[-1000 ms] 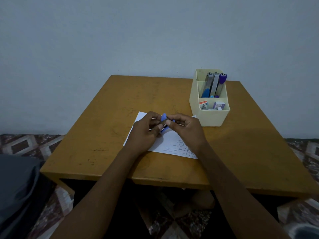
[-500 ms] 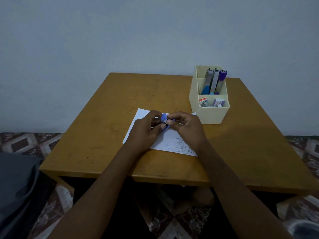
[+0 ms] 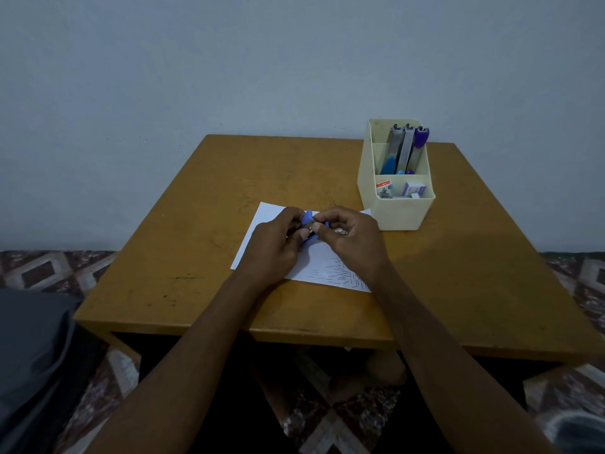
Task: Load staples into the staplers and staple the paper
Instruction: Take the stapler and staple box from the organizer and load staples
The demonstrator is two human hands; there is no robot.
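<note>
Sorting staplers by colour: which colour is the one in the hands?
Blue stapler, held by both hands, seen in the head view.

Dim room, plain pale blue-grey wall (image 3: 294, 60), square ochre wooden table (image 3: 229, 191) set against it, patterned tile floor (image 3: 49, 270) in brown and cream diamonds either side

Table (image 3: 196, 224) left half bare; organizer (image 3: 397, 213) stands just right of right hand (image 3: 352, 244)

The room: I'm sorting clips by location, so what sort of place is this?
Probably a room in a home, not an office: a low wooden table against a bare wall, a patterned tiled floor, and a small cream organizer of staplers.
</note>
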